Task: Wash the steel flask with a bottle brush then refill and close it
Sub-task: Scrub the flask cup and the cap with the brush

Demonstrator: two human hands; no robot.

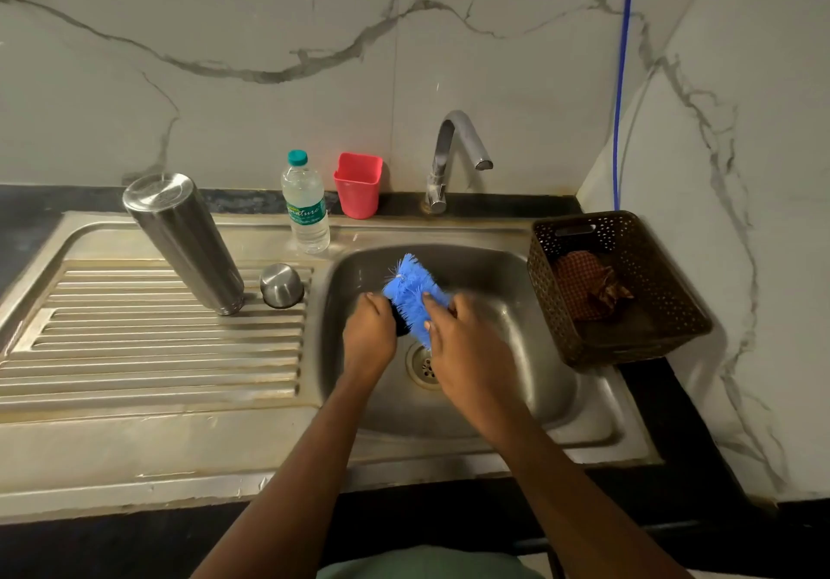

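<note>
We see the left hand [369, 331] clamped around the dark handle of the brush [411, 291], with fingers curled tight. The right hand [462, 345] closes on the soft blue bristles from the other side, thumb pressed into them; its outline is smeared by motion. The bristle head is fluffy, roughly cylindrical, and tilts up and away from both hands.

Both hands hang over the rounded steel bowl of the sink [516, 309], and the perforated drain [422, 365] lies just under the right hand.

Well to the left of the left hand, the flask [184, 241] stands mouth-down on the ribbed draining board [157, 354]. It is a tall, smooth cylinder of brushed steel. Its small domed steel cap [281, 285] sits just beside it, nearer the left hand.

Beyond the hands stand a clear plastic bottle [305, 205] with a teal lid, a squarish red plastic cup [358, 185] and a curved chrome tap [449, 156].

To the right of the right hand, a brown perforated basket [629, 340] holding a crumpled checked cloth [584, 291] rests on the dark table [651, 381].
</note>
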